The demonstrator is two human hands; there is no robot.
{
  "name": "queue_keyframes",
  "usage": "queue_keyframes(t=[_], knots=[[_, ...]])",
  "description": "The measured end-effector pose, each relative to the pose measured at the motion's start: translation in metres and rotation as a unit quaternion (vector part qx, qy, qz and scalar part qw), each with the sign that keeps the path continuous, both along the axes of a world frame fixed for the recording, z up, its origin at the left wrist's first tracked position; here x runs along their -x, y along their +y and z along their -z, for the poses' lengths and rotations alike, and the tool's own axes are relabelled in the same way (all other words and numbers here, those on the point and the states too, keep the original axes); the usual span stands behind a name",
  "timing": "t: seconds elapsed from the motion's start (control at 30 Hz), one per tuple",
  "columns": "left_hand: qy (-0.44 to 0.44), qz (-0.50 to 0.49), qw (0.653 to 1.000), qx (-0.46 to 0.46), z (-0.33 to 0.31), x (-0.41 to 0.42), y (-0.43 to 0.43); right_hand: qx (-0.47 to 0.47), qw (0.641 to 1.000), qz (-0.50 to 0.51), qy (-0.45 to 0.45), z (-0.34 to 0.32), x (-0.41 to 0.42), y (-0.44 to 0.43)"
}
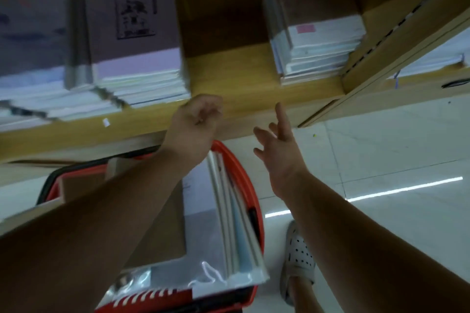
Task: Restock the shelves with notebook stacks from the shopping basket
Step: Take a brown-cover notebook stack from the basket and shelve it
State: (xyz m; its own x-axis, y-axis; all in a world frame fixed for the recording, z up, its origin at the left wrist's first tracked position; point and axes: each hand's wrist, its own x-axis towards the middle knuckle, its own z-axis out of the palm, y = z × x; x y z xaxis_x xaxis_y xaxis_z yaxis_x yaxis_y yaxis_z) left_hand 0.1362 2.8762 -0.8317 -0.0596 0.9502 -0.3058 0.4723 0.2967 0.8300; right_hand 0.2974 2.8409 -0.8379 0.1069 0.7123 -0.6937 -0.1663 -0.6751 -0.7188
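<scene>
Notebook stacks [229, 223] — upright in red shopping basket [254, 185], near centre, long axis running near to far. Left hand [195, 119] loosely curled, empty, at wooden shelf [229, 73] edge. Right hand [279, 145] spread wide, empty. Shelved notebooks [132, 33] flat, far left and right. Floor [381, 147] — pale glossy tile.

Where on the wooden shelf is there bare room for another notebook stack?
A bare gap on the wooden shelf lies between the purple-covered notebook stack and the brown-covered stack. Left of the purple stack is crowded with more stacks.
</scene>
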Motion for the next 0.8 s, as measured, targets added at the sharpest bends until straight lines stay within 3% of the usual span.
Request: queue_keyframes(t=[0.13,0.27,0.37,0.47,0.53,0.73,0.8], knots=[[0.128,0.017,0.992,0.01,-0.019,0.066,-0.061,0.005,0.994,-0.098,-0.05,-0.019,0.046,-0.037],[0.276,0.038,0.96,-0.002,-0.021,0.133,-0.116,0.019,0.977,-0.193,-0.087,-0.01,0.091,-0.076],[0.303,-0.047,0.95,0.067,-0.036,0.16,-0.149,0.053,0.964,-0.246,-0.082,0.005,0.126,-0.097],[0.35,-0.077,0.932,0.043,-0.044,0.177,-0.176,0.069,0.938,-0.332,-0.074,0.024,0.156,-0.108],[0.352,-0.108,0.926,0.081,-0.04,0.191,-0.188,0.068,0.927,-0.361,-0.083,0.033,0.174,-0.112],[0.309,-0.188,0.907,0.216,-0.02,0.229,-0.21,0.059,0.891,-0.399,-0.207,0.051,0.2,-0.117],[0.309,-0.196,0.905,0.216,-0.021,0.236,-0.215,0.075,0.884,-0.402,-0.225,0.04,0.198,-0.113]])
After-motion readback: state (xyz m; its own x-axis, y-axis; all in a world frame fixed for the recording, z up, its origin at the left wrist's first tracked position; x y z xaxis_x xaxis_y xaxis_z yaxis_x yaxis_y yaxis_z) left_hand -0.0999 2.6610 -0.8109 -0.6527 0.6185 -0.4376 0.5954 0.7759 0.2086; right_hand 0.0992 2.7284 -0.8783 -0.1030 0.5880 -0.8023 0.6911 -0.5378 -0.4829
